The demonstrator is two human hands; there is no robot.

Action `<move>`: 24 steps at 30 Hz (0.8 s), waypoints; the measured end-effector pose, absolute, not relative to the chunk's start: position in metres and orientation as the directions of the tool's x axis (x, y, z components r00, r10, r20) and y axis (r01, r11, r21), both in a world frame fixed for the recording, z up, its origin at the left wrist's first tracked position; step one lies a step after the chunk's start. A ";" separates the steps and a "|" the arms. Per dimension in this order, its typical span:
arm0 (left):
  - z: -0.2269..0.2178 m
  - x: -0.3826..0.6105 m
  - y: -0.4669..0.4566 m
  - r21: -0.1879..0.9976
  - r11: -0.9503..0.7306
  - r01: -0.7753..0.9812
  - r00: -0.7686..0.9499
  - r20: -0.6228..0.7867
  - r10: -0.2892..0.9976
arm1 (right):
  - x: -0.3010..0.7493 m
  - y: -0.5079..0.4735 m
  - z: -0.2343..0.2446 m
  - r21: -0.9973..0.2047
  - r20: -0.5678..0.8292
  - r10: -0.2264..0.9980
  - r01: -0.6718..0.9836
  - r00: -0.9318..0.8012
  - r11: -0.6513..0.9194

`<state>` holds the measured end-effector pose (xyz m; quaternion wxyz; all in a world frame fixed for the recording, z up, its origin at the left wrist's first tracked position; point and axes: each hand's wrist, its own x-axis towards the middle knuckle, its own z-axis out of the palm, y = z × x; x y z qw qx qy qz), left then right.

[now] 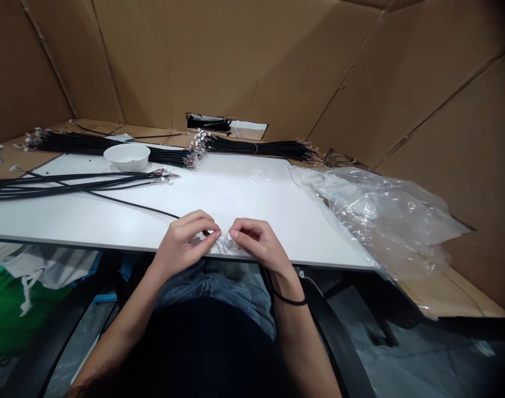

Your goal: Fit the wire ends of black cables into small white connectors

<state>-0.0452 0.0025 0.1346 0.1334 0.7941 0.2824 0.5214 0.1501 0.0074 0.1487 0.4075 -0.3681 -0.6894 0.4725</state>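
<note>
My left hand point(185, 240) and my right hand point(254, 240) meet at the near edge of the white table point(244, 199). The left hand pinches the end of a black cable point(132, 205) that runs off to the left across the table. Thin coloured wires point(220, 246) fan out from that end between the hands. The right hand's fingers are pinched on a small white connector point(229, 236) at the wire ends. A black band sits on my right wrist.
Bundles of black cables with white connectors lie at the far left point(90, 145), far centre point(256, 148) and left point(70, 182). A white bowl point(127, 157) stands near them. Small clear connectors point(261, 176) lie mid-table. Crumpled clear plastic bag point(377, 215) covers the right. Cardboard walls surround.
</note>
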 end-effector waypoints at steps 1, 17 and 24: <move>0.133 -0.045 0.003 0.469 -0.818 0.334 0.287 0.776 0.562 | 0.150 0.008 0.148 -0.954 0.210 0.894 0.118 -0.395 0.277; 0.122 -0.037 0.003 0.272 -0.846 0.459 0.163 0.910 0.382 | 0.149 0.009 0.147 -0.975 0.163 0.915 0.082 -0.370 0.207; 0.118 -0.038 0.004 0.212 -0.839 0.501 0.182 0.922 0.342 | 0.148 0.011 0.146 -0.992 0.112 0.916 0.017 -0.386 0.129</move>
